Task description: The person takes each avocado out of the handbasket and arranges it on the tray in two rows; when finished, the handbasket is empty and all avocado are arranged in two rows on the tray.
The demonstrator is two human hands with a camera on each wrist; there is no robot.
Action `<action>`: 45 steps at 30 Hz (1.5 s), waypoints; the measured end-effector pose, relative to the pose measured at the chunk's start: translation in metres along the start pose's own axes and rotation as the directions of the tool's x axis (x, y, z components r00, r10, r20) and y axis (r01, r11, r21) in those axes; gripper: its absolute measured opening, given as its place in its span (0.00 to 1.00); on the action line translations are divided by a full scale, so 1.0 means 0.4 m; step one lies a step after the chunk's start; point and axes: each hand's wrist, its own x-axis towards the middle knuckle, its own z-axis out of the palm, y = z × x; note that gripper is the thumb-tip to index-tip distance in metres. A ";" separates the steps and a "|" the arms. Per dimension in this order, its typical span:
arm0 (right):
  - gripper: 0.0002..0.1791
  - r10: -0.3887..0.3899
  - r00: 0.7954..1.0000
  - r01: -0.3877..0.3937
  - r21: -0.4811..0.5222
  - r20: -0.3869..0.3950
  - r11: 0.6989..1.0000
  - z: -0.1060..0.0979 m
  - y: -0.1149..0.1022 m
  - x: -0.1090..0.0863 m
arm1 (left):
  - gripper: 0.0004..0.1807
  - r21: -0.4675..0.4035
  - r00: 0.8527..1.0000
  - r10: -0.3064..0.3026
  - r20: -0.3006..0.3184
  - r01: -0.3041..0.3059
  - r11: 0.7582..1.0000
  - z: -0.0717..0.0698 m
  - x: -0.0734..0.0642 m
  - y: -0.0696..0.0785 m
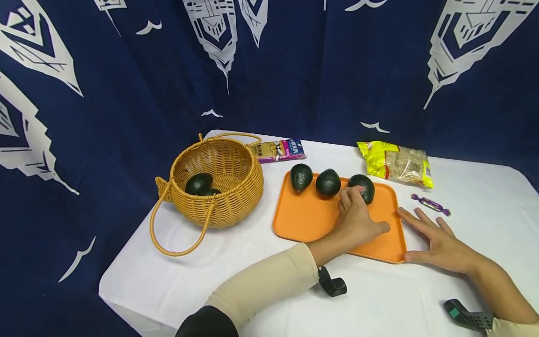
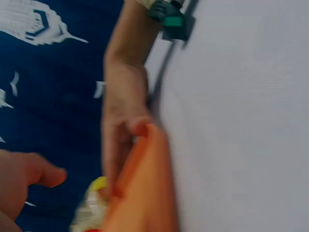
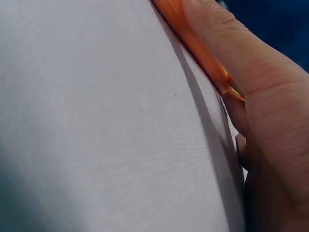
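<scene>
Three dark green avocados lie along the far side of an orange tray [image 1: 303, 220]: a left one [image 1: 301, 177], a middle one [image 1: 328, 183] and a right one [image 1: 367, 187]. My left hand [image 1: 355, 217] is over the tray, its fingers at the near side of the right avocado and its thumb spread away. At the tray's right edge, my right hand [image 1: 438, 243] touches the rim with spread fingers. The right wrist view shows its thumb [image 3: 260, 63] against the orange rim [image 3: 193, 38]. In the left wrist view, the left thumb [image 2: 46, 171] stands apart from the tray.
A wicker basket [image 1: 236, 206] with two avocados inside stands on the left, its handle [image 1: 177, 254] hanging down in front. Behind the tray lie a purple-and-gold packet [image 1: 278, 150] and a yellow bag [image 1: 400, 164]. A purple wrapped candy [image 1: 430, 204] lies beyond my right hand.
</scene>
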 end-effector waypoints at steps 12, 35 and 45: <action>0.58 -0.038 0.999 0.038 -0.002 -0.021 0.999 0.009 0.008 0.003 | 0.33 0.100 0.850 0.442 0.287 -0.486 0.868 -0.539 -0.005 -0.004; 0.58 -0.046 0.999 0.046 -0.009 -0.028 0.999 0.013 0.013 -0.008 | 0.40 0.230 0.691 -0.139 0.709 -0.040 0.972 -0.907 0.241 -0.388; 0.59 -0.040 0.999 0.039 -0.036 -0.022 0.999 -0.003 0.014 -0.011 | 0.37 0.179 0.440 -0.160 0.884 -0.001 0.984 -0.834 0.254 -0.409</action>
